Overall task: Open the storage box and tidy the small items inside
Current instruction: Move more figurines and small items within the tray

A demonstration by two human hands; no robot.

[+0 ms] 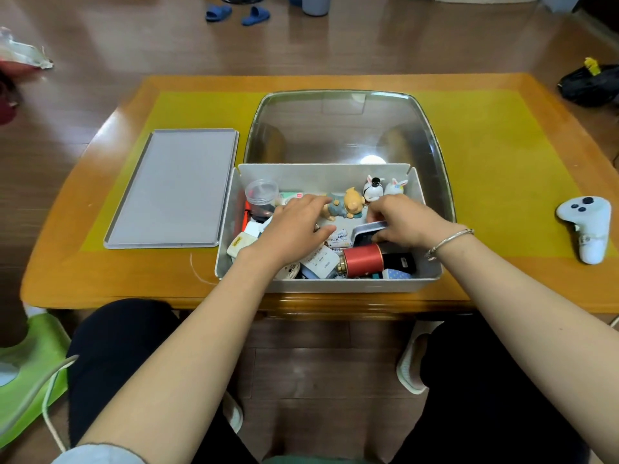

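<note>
Lid (172,187) off, sorting underway: my left hand (294,226) lies spread on the clutter in the box (335,284), my right hand (402,222) pinches a small tin (368,231); next, lift it clear.

A wooden table (502,289) with a yellow mat (485,182) stands on brown wood-plank floor (335,45).

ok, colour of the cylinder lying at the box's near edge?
Red cylinder with a gold end, clearest in the head view.
</note>
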